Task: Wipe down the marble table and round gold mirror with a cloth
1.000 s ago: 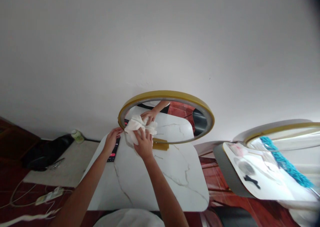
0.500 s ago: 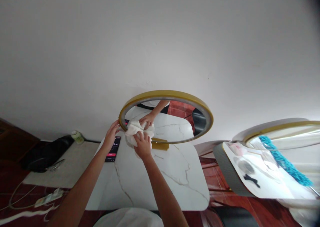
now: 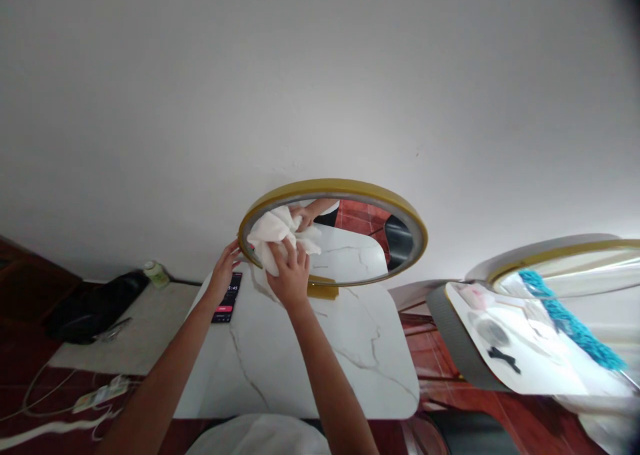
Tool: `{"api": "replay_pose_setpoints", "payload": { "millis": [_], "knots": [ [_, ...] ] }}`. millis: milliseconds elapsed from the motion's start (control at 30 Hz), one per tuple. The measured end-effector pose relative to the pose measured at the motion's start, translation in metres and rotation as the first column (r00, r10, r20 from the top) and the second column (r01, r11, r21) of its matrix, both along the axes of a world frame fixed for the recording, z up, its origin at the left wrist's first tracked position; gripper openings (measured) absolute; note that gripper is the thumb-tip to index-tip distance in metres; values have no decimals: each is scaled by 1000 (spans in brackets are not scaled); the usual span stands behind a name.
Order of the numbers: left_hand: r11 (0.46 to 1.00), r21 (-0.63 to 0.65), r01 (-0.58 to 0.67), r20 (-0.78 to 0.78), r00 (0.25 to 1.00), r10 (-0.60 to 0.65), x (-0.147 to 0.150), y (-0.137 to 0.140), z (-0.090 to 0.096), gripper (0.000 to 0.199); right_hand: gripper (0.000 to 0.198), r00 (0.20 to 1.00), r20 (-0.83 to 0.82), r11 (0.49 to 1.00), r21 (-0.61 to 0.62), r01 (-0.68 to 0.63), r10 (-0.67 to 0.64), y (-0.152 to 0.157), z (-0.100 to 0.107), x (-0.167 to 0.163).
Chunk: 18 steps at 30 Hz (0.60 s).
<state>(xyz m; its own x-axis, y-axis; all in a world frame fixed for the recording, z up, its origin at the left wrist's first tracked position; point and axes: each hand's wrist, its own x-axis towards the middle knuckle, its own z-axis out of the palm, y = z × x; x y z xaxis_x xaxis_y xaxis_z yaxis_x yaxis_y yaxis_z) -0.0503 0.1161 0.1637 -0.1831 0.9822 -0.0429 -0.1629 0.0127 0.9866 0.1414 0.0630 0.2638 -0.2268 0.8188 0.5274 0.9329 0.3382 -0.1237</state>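
A round mirror (image 3: 360, 249) with a gold frame (image 3: 345, 187) stands at the back of a white marble table (image 3: 320, 361). My right hand (image 3: 291, 276) presses a crumpled white cloth (image 3: 274, 231) against the left part of the glass. My left hand (image 3: 225, 268) grips the frame's left edge. The mirror reflects the cloth and hand. A dark phone (image 3: 227, 297) with a lit screen lies on the table just below my left hand.
A second table with a gold-rimmed mirror (image 3: 565, 268), a teal duster (image 3: 570, 321) and small dark items stands at the right. At the left are a low surface with a black bag (image 3: 95, 308), a small jar (image 3: 156, 273), and cables (image 3: 75, 401) on the red floor.
My right hand has pushed the cloth up from the mirror's lower left rim onto the upper left glass. My left hand stays at the frame's left edge.
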Motion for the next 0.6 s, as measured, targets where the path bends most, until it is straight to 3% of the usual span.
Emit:
{"api": "replay_pose_setpoints", "payload": {
  "millis": [100, 167, 333, 467, 600],
  "knots": [
    [1000, -24, -6, 0, 1000, 6, -1, 2, -2, 53, 65, 999, -36, 998, 66, 18, -15, 3, 20, 1],
    [1000, -24, -8, 2, 1000, 8, -1, 4, -3, 53, 64, 1000, -22, 999, 53, 13, -12, 4, 18, 1],
    [1000, -19, -16, -7, 1000, 16, -1, 4, -2, 53, 64, 996, 83, 992, -129, -8, 19, 1, -29, 1],
    [1000, -19, -7, -39, 999, 6, -2, 5, -2, 55, 65, 992, 120, 944, -329, 13, 28, -7, -72, 6],
    [999, 6, -35, -99, 994, 35, -5, 5, 7, 55, 66, 993, 111, 906, -421, 25, 24, -17, -86, 16]
  ]
}}
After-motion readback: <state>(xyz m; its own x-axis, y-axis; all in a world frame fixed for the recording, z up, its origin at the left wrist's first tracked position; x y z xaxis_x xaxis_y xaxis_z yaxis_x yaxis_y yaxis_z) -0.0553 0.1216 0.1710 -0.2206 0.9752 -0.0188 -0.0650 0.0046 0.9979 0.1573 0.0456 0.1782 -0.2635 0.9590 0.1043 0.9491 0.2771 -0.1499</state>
